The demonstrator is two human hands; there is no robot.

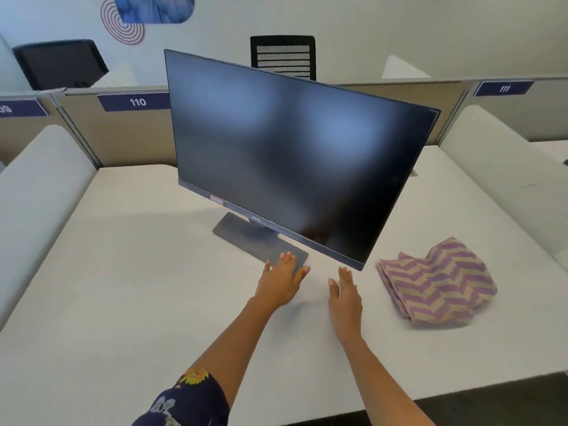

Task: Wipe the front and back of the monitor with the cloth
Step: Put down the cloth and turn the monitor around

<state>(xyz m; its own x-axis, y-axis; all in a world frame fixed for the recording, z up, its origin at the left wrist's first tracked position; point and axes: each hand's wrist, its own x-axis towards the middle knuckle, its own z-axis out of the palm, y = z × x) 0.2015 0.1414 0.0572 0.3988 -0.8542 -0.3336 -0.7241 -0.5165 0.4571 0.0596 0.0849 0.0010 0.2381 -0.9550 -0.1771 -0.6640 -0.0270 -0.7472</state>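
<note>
A black monitor (289, 155) stands on the white desk (123, 302) with its dark screen facing me, turned a little to the left. Its flat grey base (246, 235) lies under the lower bezel. My left hand (281, 281) is flat with straight fingers, its fingertips on the near corner of the base. My right hand (344, 293) lies open on the desk just below the screen's lower right corner, holding nothing. A folded cloth (436, 287) with a purple and beige zigzag pattern lies on the desk to the right of my right hand.
White padded dividers (40, 186) flank the desk on both sides, and a beige partition (123, 133) with number plates runs behind it. A black office chair (282, 56) stands beyond the partition. The desk's front edge (461, 392) is at the lower right.
</note>
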